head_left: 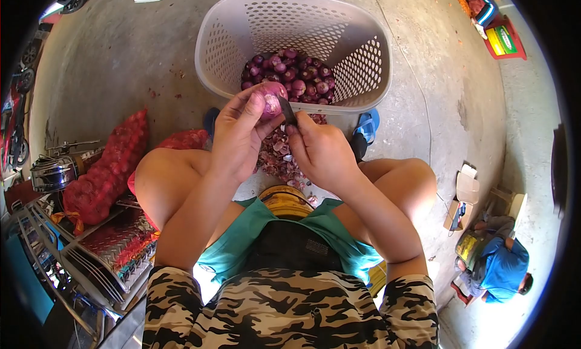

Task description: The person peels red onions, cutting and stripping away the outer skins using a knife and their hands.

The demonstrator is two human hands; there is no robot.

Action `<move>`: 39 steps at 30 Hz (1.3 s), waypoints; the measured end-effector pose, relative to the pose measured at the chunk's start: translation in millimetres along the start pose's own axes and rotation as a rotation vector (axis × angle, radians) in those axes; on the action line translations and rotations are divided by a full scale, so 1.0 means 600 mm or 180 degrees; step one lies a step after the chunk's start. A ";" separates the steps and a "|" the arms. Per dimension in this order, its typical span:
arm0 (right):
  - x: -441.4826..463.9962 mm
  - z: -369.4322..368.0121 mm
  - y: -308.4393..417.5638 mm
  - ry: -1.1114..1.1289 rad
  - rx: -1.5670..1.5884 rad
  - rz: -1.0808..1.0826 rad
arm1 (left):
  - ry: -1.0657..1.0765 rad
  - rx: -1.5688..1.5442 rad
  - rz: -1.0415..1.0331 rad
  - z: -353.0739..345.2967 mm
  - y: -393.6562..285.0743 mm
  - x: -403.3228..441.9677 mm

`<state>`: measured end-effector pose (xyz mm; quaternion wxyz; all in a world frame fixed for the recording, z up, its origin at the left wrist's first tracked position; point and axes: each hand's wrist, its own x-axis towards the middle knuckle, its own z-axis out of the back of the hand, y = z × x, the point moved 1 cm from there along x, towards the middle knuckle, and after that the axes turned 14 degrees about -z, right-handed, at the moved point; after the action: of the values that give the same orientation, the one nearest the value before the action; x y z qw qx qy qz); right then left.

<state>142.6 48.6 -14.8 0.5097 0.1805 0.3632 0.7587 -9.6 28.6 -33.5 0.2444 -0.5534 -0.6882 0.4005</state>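
Note:
A purple-red onion [273, 101] sits in my left hand [243, 120], the thumb and fingers closed around it. My right hand [319, 150] grips a knife [287, 110] with a dark blade, which lies against the onion's right side. Just beyond both hands stands a grey perforated plastic basket [380, 52], its bottom covered with several purple onions [292, 70]. Below my hands, loose onion skins [279, 154] are heaped on the floor between my legs. The knife's handle is mostly hidden inside my right fist.
Red mesh sacks of onions [112, 173] lean at the left beside a metal rack [85, 255]. A yellow round container [284, 202] is between my legs. A blue slipper [367, 126] is by the basket. An open cardboard box [462, 200] and a seated person in blue [505, 264] are at the right.

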 end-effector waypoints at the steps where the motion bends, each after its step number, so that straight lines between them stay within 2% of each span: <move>1: 0.000 -0.002 0.000 -0.0006 0.0012 -0.0006 | -0.0033 -0.0029 0.0069 -0.001 0.001 -0.001; 7: -0.004 -0.008 0.000 -0.0028 -0.0354 -0.0217 | -0.0081 -0.0356 0.0371 -0.006 0.010 -0.009; 13: -0.003 -0.008 0.003 -0.0081 -0.0330 -0.0197 | -0.0108 -0.0462 0.0425 -0.004 0.020 -0.012; 16: 0.002 -0.008 -0.009 0.0151 -0.0064 -0.0164 | -0.0050 -0.0581 0.0236 -0.004 0.017 -0.010; 19: 0.008 -0.003 -0.017 0.0352 0.0324 -0.0138 | 0.0038 -0.0364 -0.0156 -0.013 0.006 -0.008; 22: 0.010 0.005 -0.014 0.0912 0.1290 -0.0317 | 0.0131 -0.0234 -0.0226 -0.011 0.006 -0.009; 25: 0.014 -0.008 -0.030 0.1460 0.2448 -0.0449 | 0.0300 -0.0537 -0.0175 -0.008 0.000 -0.010; 28: 0.014 0.006 -0.024 0.2101 0.3102 -0.0840 | 0.0409 -0.0613 -0.0228 -0.007 -0.002 -0.010; 34: 0.013 0.003 -0.027 0.2500 0.3515 -0.0953 | 0.0543 -0.0666 -0.0441 -0.003 0.002 -0.011; 37: 0.012 0.006 -0.017 0.2425 0.3565 -0.0985 | 0.0603 -0.0692 -0.0561 -0.009 0.000 -0.010; 39: 0.013 0.000 -0.020 0.2300 0.3544 -0.0896 | 0.0506 -0.0199 -0.0842 -0.002 0.005 -0.011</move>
<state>147.2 58.1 -24.2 0.2813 0.1021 0.8674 0.3976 -5.1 22.7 -34.5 0.3314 -0.4952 -0.7457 0.2981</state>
